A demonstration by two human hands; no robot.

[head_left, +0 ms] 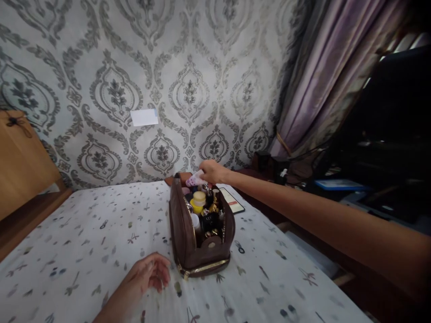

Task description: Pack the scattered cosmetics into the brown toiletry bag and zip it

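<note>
A brown toiletry bag (179, 224) stands unzipped on the bed, packed with small containers. Among them I see a yellow jar (198, 202), a white cap (195, 221) and a black item (209, 220). At the bag's far end my right hand (213, 172) grips a white tube with purple and pink markings (194, 178); the tube is tilted over the opening, and its kind is not clear. My left hand (151, 272) is left of the bag's near end, its fingers loosely curled and apart, with nothing in it.
Just right of the bag lies a phone (232, 200) with a lit screen. Patterned white bedding (101, 251) spreads around it. A wooden headboard or cabinet (25, 157) stands at left. Behind are a patterned wall (188, 89) and a purple curtain (313, 80); dark clutter fills the right.
</note>
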